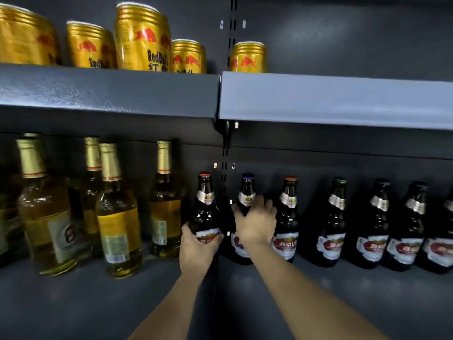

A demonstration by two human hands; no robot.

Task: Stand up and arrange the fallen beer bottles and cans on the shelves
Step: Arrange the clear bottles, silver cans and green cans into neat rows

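Observation:
On the lower shelf (318, 303) a row of dark brown beer bottles stands upright. My left hand (197, 251) grips the leftmost one, a red-capped bottle (205, 207), around its label. My right hand (256, 223) holds the shoulder of the blue-capped bottle (246, 190) beside it. An orange-capped bottle (289, 217) stands just right of that, with several more dark bottles (335, 224) further right. Clear bottles of pale beer with gold foil necks (117, 214) stand to the left.
Gold Red Bull cans (143, 38) stand on the upper shelf (110, 92), one more can (247, 57) right of the upright post. The upper shelf's front lip overhangs the bottle tops. The lower shelf's front strip is bare.

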